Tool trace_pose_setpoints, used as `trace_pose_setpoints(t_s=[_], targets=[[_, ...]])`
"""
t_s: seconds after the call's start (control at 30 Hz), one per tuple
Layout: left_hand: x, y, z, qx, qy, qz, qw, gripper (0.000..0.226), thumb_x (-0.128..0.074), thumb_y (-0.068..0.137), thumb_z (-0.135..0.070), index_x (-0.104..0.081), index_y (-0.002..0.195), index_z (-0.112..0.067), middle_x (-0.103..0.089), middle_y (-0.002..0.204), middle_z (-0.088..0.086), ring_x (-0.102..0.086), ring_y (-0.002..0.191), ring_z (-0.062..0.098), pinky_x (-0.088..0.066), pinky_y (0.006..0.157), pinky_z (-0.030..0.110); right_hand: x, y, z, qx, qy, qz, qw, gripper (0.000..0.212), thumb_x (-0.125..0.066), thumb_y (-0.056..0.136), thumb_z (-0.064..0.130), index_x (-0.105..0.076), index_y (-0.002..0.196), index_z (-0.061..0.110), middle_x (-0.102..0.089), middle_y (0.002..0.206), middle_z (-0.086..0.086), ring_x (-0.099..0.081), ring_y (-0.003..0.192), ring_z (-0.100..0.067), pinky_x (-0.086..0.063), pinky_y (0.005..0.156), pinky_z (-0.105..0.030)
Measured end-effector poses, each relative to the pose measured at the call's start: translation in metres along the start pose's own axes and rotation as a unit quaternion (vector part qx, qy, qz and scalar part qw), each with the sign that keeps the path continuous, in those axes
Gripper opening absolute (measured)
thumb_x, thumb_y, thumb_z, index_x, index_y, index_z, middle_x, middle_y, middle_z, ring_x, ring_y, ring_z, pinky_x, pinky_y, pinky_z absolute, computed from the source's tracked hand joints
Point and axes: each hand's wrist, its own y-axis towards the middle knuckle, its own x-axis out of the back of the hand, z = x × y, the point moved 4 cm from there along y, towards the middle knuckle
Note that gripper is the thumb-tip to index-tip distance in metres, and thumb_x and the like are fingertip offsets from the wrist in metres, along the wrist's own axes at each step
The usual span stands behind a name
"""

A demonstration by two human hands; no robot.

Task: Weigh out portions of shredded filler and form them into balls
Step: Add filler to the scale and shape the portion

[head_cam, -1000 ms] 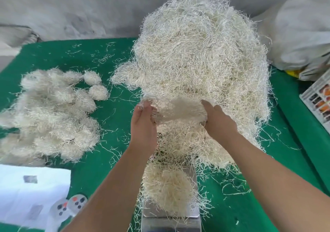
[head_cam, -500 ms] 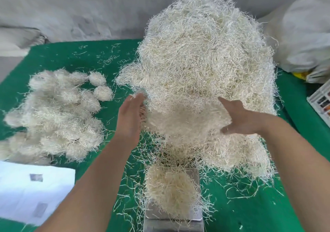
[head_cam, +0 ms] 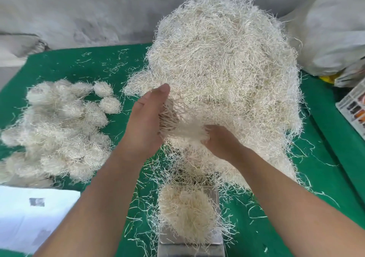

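Pulling a tuft off the big heap, with one portion already on the scale.

My left hand [head_cam: 147, 122] stands edge-up, fingers straight and flat against the left side of a tuft of filler [head_cam: 182, 129]; my right hand [head_cam: 219, 138] has its fingers curled into the same tuft from the right, so the tuft lies between my palms, its length running hand to hand. It is joined by strands to the heap [head_cam: 227, 69], which rises just beyond my fingers, away from me. The scale [head_cam: 216, 195] sits below and nearer me, with a loose clump [head_cam: 185, 213] on it. I reckon the next pull must come back toward me and down. The finished balls [head_cam: 59, 130] lie well off to my left on the green mat [head_cam: 325, 138], nearer my left hand.
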Motion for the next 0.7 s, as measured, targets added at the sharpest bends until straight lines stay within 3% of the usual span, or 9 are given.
trace_pose_setpoints(t_s=[0.17,0.2,0.3,0.4,0.47,0.53,0.57,0.63,0.7], targets=[[0.037,0.007,0.006,0.055,-0.033,-0.090,0.994,0.048,-0.078,0.079,-0.055,-0.046,0.088,-0.020,-0.048,0.091,0.007,-0.045,0.083,0.029,-0.042,0.078,0.045,0.014,0.012,-0.059,-0.187,0.093,-0.025,0.978,0.022,-0.047,0.103,0.000,-0.068,0.098,0.004,-0.066,0.076,-0.003,-0.063,0.062,-0.014,-0.056,0.056,-0.024],[0.044,0.008,0.007,0.058,-0.056,-0.106,0.991,0.044,-0.074,0.083,-0.054,-0.047,0.091,-0.020,-0.046,0.102,0.009,-0.043,0.092,0.031,-0.045,0.086,0.045,0.017,0.012,-0.077,-0.264,0.180,-0.039,0.947,0.018,-0.049,0.104,0.001,-0.067,0.105,0.000,-0.067,0.083,-0.006,-0.064,0.068,-0.018,-0.056,0.061,-0.027],[0.064,0.009,0.013,0.055,-0.097,-0.143,0.983,0.033,-0.064,0.093,-0.051,-0.051,0.086,-0.021,-0.049,0.110,0.011,-0.052,0.103,0.033,-0.045,0.107,0.056,0.022,0.000,-0.112,-0.418,0.476,-0.085,0.769,0.039,-0.050,0.108,0.017,-0.052,0.142,-0.001,-0.061,0.137,-0.018,-0.060,0.125,-0.038,-0.052,0.100,-0.048],[0.076,0.008,0.020,0.064,-0.074,-0.197,0.975,0.032,-0.064,0.093,-0.050,-0.054,0.083,-0.021,-0.060,0.088,0.005,-0.062,0.090,0.027,-0.055,0.093,0.051,0.023,-0.004,-0.133,-0.451,0.548,-0.088,0.699,0.039,-0.056,0.106,0.021,-0.055,0.142,0.007,-0.062,0.123,-0.008,-0.060,0.120,-0.027,-0.049,0.103,-0.041],[0.074,0.006,0.027,0.078,-0.042,-0.213,0.973,0.031,-0.065,0.092,-0.050,-0.062,0.076,-0.023,-0.063,0.080,0.001,-0.064,0.081,0.024,-0.058,0.086,0.049,0.022,0.000,-0.134,-0.448,0.587,-0.067,0.671,0.037,-0.056,0.106,0.021,-0.057,0.142,0.012,-0.060,0.135,-0.008,-0.059,0.112,-0.018,-0.052,0.096,-0.031],[0.069,0.001,0.034,0.089,-0.014,-0.222,0.971,0.032,-0.064,0.092,-0.050,-0.069,0.069,-0.028,-0.064,0.079,-0.001,-0.064,0.078,0.022,-0.056,0.086,0.047,0.028,0.007,-0.129,-0.406,0.576,-0.056,0.708,0.043,-0.063,0.103,0.024,-0.053,0.144,0.015,-0.051,0.150,-0.015,-0.056,0.109,-0.019,-0.053,0.091,-0.031],[0.065,-0.001,0.036,0.092,-0.005,-0.225,0.970,0.030,-0.064,0.091,-0.049,-0.070,0.071,-0.028,-0.065,0.082,-0.001,-0.063,0.079,0.021,-0.054,0.083,0.045,0.034,0.010,-0.126,-0.376,0.544,-0.053,0.748,0.060,-0.072,0.097,0.027,-0.045,0.150,0.016,-0.047,0.154,-0.016,-0.056,0.109,-0.023,-0.055,0.092,-0.036],[0.062,-0.002,0.041,0.074,0.003,-0.233,0.970,0.021,-0.061,0.096,-0.041,-0.070,0.085,-0.026,-0.066,0.087,-0.002,-0.064,0.082,0.019,-0.053,0.077,0.039,0.050,0.014,-0.113,-0.293,0.424,-0.011,0.857,0.099,-0.085,0.085,0.033,-0.022,0.161,0.033,-0.031,0.165,-0.014,-0.053,0.126,-0.034,-0.049,0.104,-0.051],[0.062,-0.004,0.041,0.024,0.048,-0.231,0.972,0.010,-0.056,0.102,-0.023,-0.062,0.094,-0.021,-0.065,0.075,-0.013,-0.063,0.070,0.005,-0.057,0.063,0.024,0.071,0.014,-0.092,-0.219,0.337,0.055,0.914,0.117,-0.090,0.077,0.039,-0.010,0.161,0.045,-0.013,0.172,-0.007,-0.035,0.148,-0.041,-0.033,0.116,-0.062]])
